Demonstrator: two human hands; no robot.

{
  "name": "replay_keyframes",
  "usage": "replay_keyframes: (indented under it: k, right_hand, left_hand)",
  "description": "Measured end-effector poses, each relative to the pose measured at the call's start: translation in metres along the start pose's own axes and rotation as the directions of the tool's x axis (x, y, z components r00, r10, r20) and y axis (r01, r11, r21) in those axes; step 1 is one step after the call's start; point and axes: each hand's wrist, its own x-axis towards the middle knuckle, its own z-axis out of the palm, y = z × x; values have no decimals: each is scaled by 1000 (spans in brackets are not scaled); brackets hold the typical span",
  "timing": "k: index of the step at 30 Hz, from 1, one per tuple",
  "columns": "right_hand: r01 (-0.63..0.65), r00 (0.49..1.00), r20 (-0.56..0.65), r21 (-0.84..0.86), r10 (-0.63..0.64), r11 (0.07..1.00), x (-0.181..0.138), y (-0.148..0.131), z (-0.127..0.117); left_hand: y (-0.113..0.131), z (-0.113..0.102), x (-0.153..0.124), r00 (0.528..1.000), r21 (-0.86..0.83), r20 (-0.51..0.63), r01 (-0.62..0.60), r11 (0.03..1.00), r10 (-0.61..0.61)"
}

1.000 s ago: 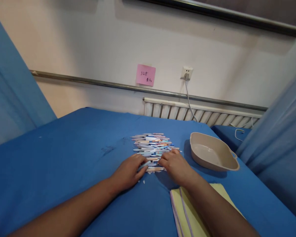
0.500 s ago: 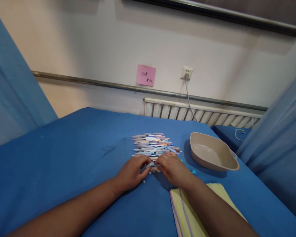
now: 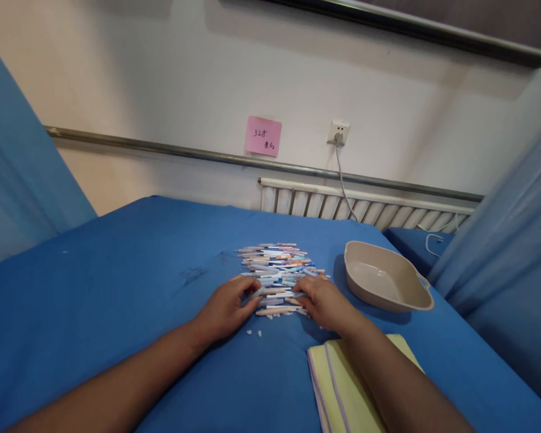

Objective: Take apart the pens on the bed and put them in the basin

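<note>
Many slim pens (image 3: 279, 264) lie side by side in a wide heap on the blue cloth (image 3: 117, 288), most pointing left to right. My left hand (image 3: 228, 305) is at the heap's near left edge, thumb and fingers closed on a grey-blue pen (image 3: 253, 294). At the right edge, my right hand (image 3: 323, 299) pinches a light blue pen piece (image 3: 300, 294); its fingers cover most of it. Whether both pieces belong to one pen, I cannot tell. A peach-coloured pen (image 3: 270, 311) lies nearest to me between the hands. Small white bits (image 3: 254, 332) lie in front of the left hand.
To the right stands a beige plastic basin (image 3: 388, 276). Under my right forearm is a folded yellow towel (image 3: 342, 385). Blue curtains (image 3: 22, 150) hang on both sides. Behind the table are a radiator (image 3: 315, 201), a rail and a wall socket (image 3: 338, 132).
My hands were close together on one grey-blue pen; they have moved apart to either side. The near pens and white bits now show between and below them. The view has shifted slightly.
</note>
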Motion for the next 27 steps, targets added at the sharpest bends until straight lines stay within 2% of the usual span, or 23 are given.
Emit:
replay_keyframes:
  k: [4, 13, 18, 22, 27]
  right_hand:
    - [-89, 996, -10, -5, 89, 996, 0, 16, -2]
    - [-101, 993, -55, 66, 105, 993, 1, 21, 5]
    - [-94, 993, -59, 160, 105, 983, 3, 23, 10]
    - [-125, 986, -92, 131, 138, 983, 1, 24, 0]
    - [-250, 965, 93, 59, 244, 966, -14, 29, -20]
  left_hand:
    - [-5, -7, 1, 1000, 37, 15, 24, 999, -25]
    - [-1, 4, 0, 999, 91, 38, 11, 996, -14]
    - [0, 4, 2, 995, 107, 54, -84, 991, 78]
    - [14, 3, -3, 982, 111, 103, -167, 980, 156]
    - [35, 13, -12, 956, 62, 215, -219, 974, 201]
